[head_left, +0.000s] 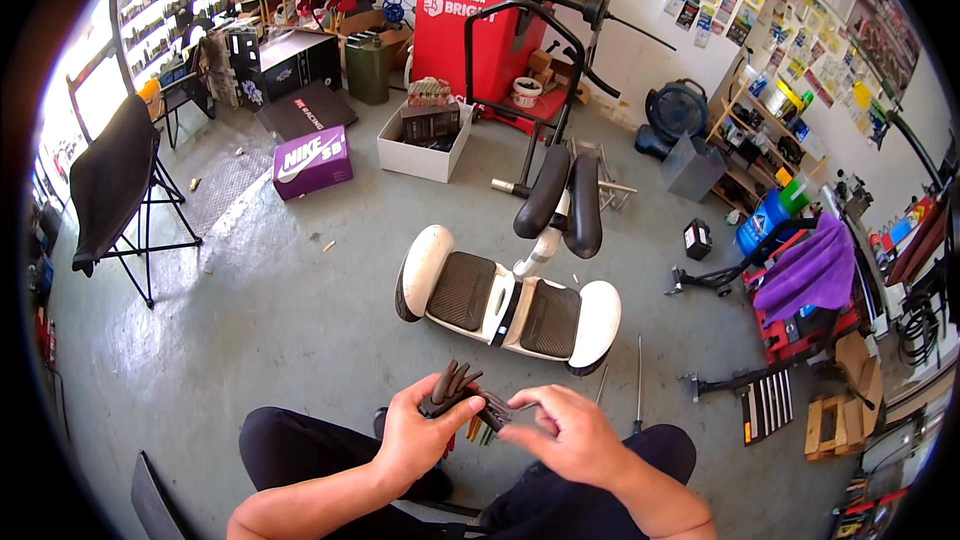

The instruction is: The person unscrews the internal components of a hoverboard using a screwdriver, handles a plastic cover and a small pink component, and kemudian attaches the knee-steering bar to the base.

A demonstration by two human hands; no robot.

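Observation:
Low over my lap, my left hand (412,427) is closed round a dark hex key set (452,387). Several stubby dark prongs fan up from it, and thin metal keys point to the right. My right hand (572,432) meets its right end with curled thumb and index finger; the thumb is smeared by motion. Below the set, small red, yellow and green pieces show, partly hidden by my hands. Just ahead on the floor stands a white two-wheeled self-balancing scooter (505,312) with dark foot mats and black knee pads on a stem. Neither hand touches it.
Right of the scooter lies a long screwdriver (639,380). A black folding chair (118,180) stands left, beyond it a purple shoebox (313,162) and a white open box (425,155). Right are a purple cloth (808,270) over a tool cart and a wooden crate (832,428).

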